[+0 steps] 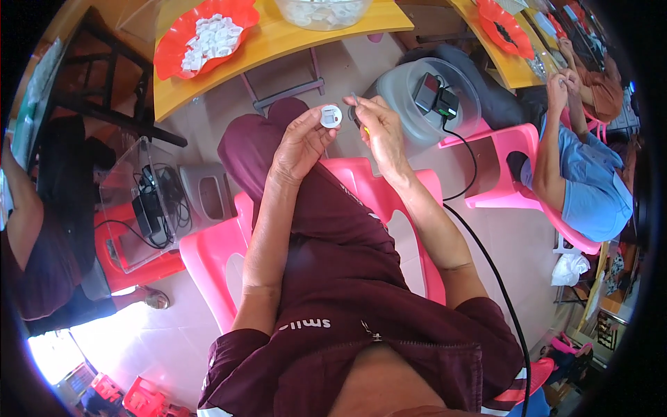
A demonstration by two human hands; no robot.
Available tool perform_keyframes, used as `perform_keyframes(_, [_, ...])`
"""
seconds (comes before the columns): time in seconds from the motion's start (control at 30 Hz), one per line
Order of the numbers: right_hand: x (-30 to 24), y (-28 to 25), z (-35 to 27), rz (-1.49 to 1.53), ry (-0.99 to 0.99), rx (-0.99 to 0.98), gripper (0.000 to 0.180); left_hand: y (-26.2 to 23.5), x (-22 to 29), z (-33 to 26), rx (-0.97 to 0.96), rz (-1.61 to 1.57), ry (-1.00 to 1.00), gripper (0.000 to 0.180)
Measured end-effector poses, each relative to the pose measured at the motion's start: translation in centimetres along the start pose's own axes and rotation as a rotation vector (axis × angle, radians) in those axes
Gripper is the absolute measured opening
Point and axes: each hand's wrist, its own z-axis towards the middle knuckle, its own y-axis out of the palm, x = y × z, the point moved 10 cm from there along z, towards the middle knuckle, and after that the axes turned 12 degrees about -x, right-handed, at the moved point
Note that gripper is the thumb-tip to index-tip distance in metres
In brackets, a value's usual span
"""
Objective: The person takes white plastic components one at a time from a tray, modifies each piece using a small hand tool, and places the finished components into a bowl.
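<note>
Left hand (300,147) pinches the round white part (331,116) by its rim in front of me, hollow toward me; my right hand (382,135), just apart, grips a small dark-and-yellow tool (366,130). Holding the rim steady should keep the recess exposed. Beyond, on the yellow table (278,43), a red tray (167,58) bears white pieces (215,42).

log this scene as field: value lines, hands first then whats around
left hand: holds a small round white part
right hand: grips a dark-and-yellow tool, partly hidden, exact kind unclear
table: yellow, beyond the hands
on table: red tray and clear bowl, both with white pieces
right side: clear tub holding black devices
seat: pink chair
</note>
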Motion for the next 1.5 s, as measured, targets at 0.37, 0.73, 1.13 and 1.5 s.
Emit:
perform_keyframes(0.37, [-4.9, 1.5, -1.3, -0.524, -0.353, 0.02, 0.021, -0.1, 0.7, 0.0, 0.046, 0.03, 0.056, 0.026])
perform_keyframes(0.73, [-6.4, 2.5, -2.1, -0.891, -0.394, 0.043, 0.022, -0.9, 0.5, -0.1, 0.088, 0.073, 0.039, 0.024])
perform_keyframes(1.13, [-6.3, 2.7, -2.0, -0.932, -0.362, 0.012, 0.018, -1.3, 0.2, 0.0, 0.128, 0.136, -0.015, 0.024])
perform_keyframes(1.5, [-5.8, 2.7, -1.9, -0.956, -0.316, 0.0, 0.015, -1.3, 0.4, 0.0, 0.119, 0.238, -0.005, 0.025])
